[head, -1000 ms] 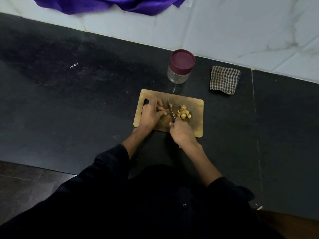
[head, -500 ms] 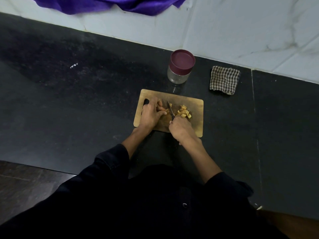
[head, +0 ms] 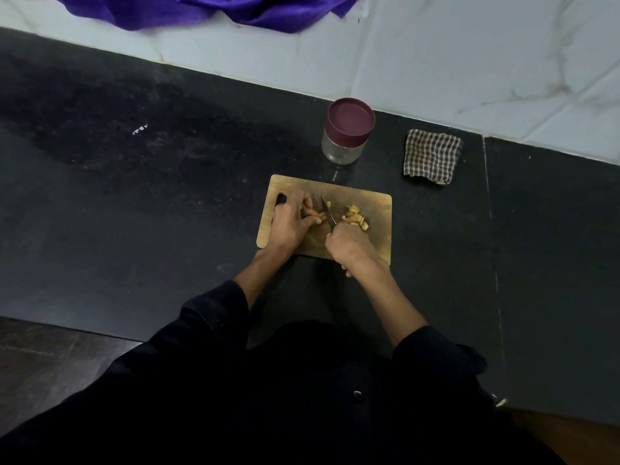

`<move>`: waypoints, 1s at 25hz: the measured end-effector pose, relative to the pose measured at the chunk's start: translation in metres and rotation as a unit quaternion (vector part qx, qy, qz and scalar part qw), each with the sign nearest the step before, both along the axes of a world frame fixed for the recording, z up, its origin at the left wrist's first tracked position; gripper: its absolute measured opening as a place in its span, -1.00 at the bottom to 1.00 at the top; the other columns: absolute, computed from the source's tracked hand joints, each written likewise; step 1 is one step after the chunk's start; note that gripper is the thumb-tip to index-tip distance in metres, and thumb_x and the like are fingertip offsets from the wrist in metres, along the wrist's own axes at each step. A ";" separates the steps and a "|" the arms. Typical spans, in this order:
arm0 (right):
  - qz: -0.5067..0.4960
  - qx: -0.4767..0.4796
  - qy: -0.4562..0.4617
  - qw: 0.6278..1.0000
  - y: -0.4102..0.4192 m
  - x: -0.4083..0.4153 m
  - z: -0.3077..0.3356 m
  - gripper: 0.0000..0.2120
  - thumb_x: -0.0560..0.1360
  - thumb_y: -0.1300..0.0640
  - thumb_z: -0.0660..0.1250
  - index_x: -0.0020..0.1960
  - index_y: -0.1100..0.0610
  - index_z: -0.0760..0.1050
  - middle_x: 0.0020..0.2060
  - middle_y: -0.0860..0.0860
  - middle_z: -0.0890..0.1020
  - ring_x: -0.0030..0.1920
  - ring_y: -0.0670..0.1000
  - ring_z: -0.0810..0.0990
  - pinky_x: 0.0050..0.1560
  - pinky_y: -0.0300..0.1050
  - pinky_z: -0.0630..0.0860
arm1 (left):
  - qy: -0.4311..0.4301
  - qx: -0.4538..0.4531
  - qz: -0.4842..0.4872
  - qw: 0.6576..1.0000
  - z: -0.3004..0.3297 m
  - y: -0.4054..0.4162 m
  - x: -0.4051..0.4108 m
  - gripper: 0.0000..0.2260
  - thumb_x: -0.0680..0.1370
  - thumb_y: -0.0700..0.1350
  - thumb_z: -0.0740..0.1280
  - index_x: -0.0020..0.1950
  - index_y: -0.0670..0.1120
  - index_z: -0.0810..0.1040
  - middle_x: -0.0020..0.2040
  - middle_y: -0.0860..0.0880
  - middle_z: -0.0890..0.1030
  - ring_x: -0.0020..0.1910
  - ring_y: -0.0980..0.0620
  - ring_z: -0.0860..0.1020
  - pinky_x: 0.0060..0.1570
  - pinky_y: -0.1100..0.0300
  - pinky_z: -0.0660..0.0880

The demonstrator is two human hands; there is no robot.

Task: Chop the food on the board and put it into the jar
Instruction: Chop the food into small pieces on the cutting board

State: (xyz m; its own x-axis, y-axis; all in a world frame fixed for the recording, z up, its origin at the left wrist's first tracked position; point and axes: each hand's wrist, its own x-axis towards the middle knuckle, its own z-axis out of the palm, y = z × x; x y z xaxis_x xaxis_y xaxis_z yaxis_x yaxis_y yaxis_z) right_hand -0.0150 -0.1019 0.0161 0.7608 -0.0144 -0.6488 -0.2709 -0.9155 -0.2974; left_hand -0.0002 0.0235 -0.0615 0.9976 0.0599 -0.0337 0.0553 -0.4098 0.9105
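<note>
A wooden cutting board lies on the black counter. My left hand presses down on an uncut piece of yellow-brown food on the board's left half. My right hand grips a knife, its blade pointing away from me right beside the left fingertips. Several chopped yellow pieces lie in a small heap to the right of the blade. A clear glass jar with its maroon lid on stands behind the board.
A folded checked cloth lies right of the jar near the wall. White marble tiles back the counter, with purple fabric hanging over the top edge. The counter's front edge runs at lower left.
The right hand and knife shifted slightly between cuts on the same spot. The left hand, board, jar and cloth stayed put.
</note>
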 end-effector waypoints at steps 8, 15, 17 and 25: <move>-0.026 0.001 0.009 1.000 -0.002 -0.004 -0.008 -0.72 0.66 0.08 0.12 0.23 0.22 0.45 -0.23 0.09 0.51 -0.24 0.06 0.59 -0.12 -0.02 0.65 | -0.009 0.015 -0.005 1.000 -0.002 0.001 0.000 -0.75 0.43 -0.32 0.43 -0.04 -0.12 0.42 -0.20 -0.03 0.64 -0.16 0.15 0.64 -0.11 0.30 0.58; -0.018 0.028 -0.002 0.999 -0.002 -0.010 -0.022 -0.82 0.66 0.05 0.12 0.12 0.14 0.39 -0.17 0.07 0.52 -0.20 0.07 0.62 -0.18 0.00 0.65 | -0.012 0.019 0.004 1.000 -0.004 0.000 0.001 -0.76 0.42 -0.34 0.44 -0.05 -0.16 0.43 -0.21 -0.03 0.63 -0.17 0.16 0.63 -0.16 0.43 0.52; -0.006 0.018 -0.037 0.999 0.001 -0.014 -0.031 -0.78 0.66 0.05 0.13 0.17 0.18 0.39 -0.14 0.06 0.52 -0.14 0.09 0.63 -0.09 0.08 0.65 | -0.009 0.012 0.006 1.000 -0.004 0.000 0.001 -0.75 0.42 -0.34 0.44 -0.06 -0.13 0.42 -0.21 -0.02 0.63 -0.17 0.17 0.63 -0.16 0.44 0.52; -0.091 0.051 -0.066 0.992 -0.013 -0.021 -0.031 -0.77 0.66 0.02 0.12 0.16 0.17 0.39 -0.07 0.12 0.56 -0.12 0.11 0.65 -0.12 0.11 0.66 | 0.000 -0.023 0.017 1.000 -0.004 0.000 0.000 -0.75 0.42 -0.33 0.45 -0.06 -0.12 0.42 -0.20 -0.04 0.65 -0.15 0.17 0.64 -0.13 0.35 0.56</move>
